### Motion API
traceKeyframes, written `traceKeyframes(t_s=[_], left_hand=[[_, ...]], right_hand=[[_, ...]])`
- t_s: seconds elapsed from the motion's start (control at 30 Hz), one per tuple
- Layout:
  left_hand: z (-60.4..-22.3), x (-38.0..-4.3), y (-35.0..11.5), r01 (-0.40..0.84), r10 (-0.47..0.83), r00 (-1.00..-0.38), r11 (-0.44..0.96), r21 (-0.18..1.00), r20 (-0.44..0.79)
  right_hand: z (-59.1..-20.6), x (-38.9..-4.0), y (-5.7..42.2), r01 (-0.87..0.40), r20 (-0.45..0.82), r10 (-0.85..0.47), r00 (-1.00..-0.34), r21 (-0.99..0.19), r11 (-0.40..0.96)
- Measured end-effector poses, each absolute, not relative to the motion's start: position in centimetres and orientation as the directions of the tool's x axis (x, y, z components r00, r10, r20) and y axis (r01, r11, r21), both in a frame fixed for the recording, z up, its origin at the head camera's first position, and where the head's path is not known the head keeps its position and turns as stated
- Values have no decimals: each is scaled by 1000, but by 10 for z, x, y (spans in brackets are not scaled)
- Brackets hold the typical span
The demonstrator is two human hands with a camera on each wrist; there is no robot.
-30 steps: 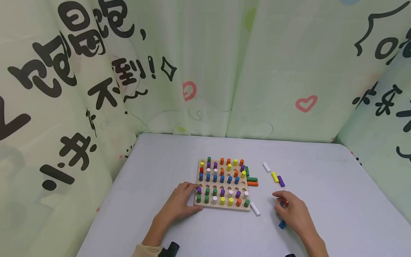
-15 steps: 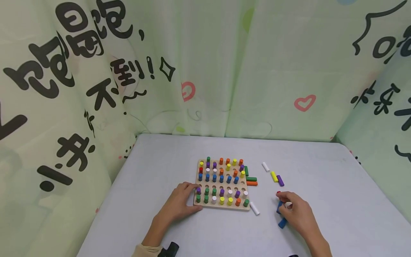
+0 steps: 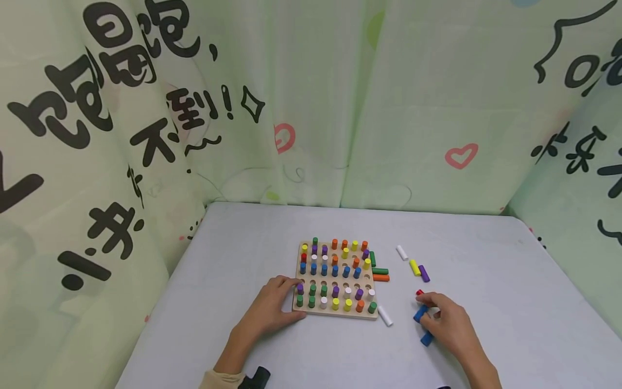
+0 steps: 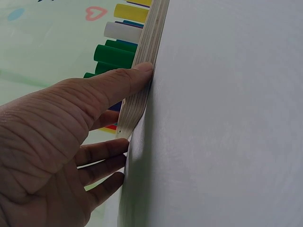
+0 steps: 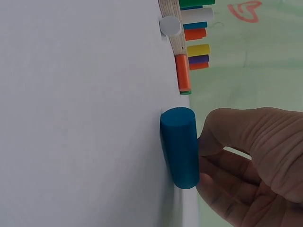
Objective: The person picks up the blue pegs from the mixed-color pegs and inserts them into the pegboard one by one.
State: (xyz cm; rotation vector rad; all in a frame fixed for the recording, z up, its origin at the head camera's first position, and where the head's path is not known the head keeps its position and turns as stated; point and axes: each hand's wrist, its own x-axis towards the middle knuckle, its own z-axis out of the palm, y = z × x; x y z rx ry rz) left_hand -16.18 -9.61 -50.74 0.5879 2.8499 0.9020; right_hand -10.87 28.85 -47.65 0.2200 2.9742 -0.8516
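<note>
A wooden pegboard (image 3: 340,312) bears rows of coloured pegs. My left hand (image 3: 272,305) holds its near left corner; in the left wrist view the thumb (image 4: 142,68) presses its edge and the other fingers lie lower, beside the board. On the table to the right, my right hand (image 3: 447,321) pinches a blue peg (image 3: 419,314) between thumb and index finger. Just nearer lies another blue peg (image 3: 426,339), which looms as the large blue peg (image 5: 180,149) in the right wrist view and hides the fingertips. A red peg (image 3: 419,292) shows at the index fingertip.
A white peg (image 3: 385,316) lies against the board's right corner. Green pegs (image 3: 380,271) and an orange peg (image 3: 381,278) lie along its right side. Farther right are white (image 3: 401,253), yellow (image 3: 414,267) and purple (image 3: 424,274) pegs. Curtains (image 3: 311,162) stand behind the table.
My right hand has shifted slightly right, and the red peg shows beyond its fingertips. The blue peg at the fingers has turned and shows more. My left hand stays on the pegboard.
</note>
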Motion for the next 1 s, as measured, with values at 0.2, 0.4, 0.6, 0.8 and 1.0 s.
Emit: traceKeyframes(t_s=[0.2, 0.4, 0.6, 0.8, 1.0], left_hand=[[-507, -163, -96, 335, 390, -920, 749, 572, 29], [-507, -163, -97, 338, 390, -920, 750, 568, 33], [-508, -163, -97, 340, 392, -920, 750, 567, 33], [-508, -163, -97, 336, 390, -920, 752, 568, 28], [-508, -162, -96, 334, 390, -921, 753, 567, 25]], right_hand=[[-477, -110, 286, 138, -95, 104, -990, -513, 847], [-477, -111, 283, 123, -91, 90, -992, -497, 859], [-478, -111, 282, 108, -86, 76, -993, -483, 869], [-479, -112, 282, 98, -81, 67, -994, -481, 871], [-478, -112, 282, 77, -63, 53, -997, -490, 868]])
